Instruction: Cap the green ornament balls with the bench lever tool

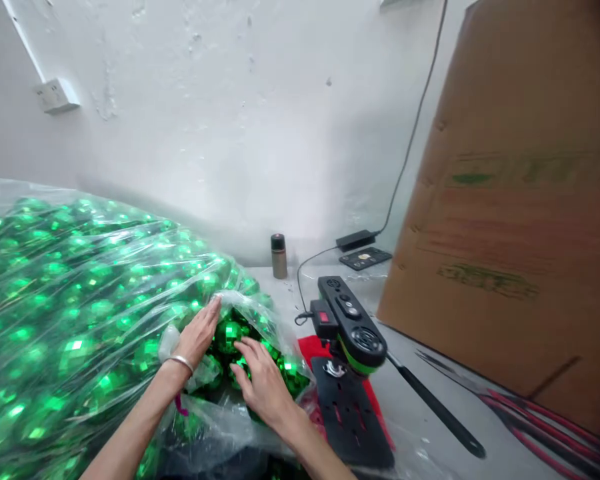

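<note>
A large clear plastic bag (105, 230) full of shiny green mirrored balls (75, 312) spreads across the left. Its mouth gapes in front of me, showing several balls inside. My left hand (199, 337), with a bangle at the wrist, lies against the bag's opening, fingers stretched out and nothing gripped. At the mouth, my right hand (265, 380) reaches over the balls, its fingers spread and slightly curved. Its fingertips are at or touching a green ball (230, 333); I see no firm hold on it.
A black device (353, 320) on a dark slotted plate (353, 413) stands right of the bag, over red material. Behind are a small bottle (279, 257), a power adapter (356, 240) and a dark flat object (366, 258). A big cardboard box (510, 220) and red-black cables (555, 433) fill the right.
</note>
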Action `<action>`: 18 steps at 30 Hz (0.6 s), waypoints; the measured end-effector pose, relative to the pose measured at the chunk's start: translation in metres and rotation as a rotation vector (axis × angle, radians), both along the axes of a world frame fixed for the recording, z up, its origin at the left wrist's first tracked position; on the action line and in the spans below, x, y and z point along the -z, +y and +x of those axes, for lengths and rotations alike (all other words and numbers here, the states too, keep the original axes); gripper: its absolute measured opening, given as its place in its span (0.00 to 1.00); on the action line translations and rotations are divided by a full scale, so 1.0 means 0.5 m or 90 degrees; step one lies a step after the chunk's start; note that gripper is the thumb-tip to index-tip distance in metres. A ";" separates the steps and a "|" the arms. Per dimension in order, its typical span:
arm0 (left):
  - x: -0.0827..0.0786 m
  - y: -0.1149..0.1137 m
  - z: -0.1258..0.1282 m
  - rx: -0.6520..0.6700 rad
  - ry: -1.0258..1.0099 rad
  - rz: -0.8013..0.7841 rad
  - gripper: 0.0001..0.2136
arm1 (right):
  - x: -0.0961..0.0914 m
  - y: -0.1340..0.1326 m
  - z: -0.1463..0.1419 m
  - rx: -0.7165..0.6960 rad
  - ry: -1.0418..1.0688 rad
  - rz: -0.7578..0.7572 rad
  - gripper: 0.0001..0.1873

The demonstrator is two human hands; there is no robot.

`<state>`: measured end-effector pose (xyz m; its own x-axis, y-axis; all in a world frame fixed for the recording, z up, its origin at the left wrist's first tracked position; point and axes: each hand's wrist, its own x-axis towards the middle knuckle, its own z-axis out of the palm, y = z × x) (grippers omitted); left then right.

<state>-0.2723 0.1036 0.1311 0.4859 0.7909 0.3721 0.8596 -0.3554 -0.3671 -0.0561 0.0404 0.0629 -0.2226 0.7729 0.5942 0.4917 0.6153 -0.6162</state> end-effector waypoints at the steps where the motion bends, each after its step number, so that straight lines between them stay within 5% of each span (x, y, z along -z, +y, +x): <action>1: -0.004 0.005 -0.007 0.012 0.001 0.001 0.43 | -0.011 0.031 -0.037 0.003 -0.019 0.009 0.25; 6: -0.016 0.035 -0.026 0.063 0.005 -0.016 0.42 | 0.006 0.112 -0.106 0.004 -0.094 0.049 0.36; 11: -0.012 0.087 -0.035 0.113 -0.080 -0.055 0.45 | 0.051 0.141 -0.093 0.040 -0.109 0.071 0.31; 18: 0.033 0.164 -0.056 0.109 -0.155 -0.051 0.38 | 0.078 0.187 -0.079 0.115 -0.063 0.066 0.25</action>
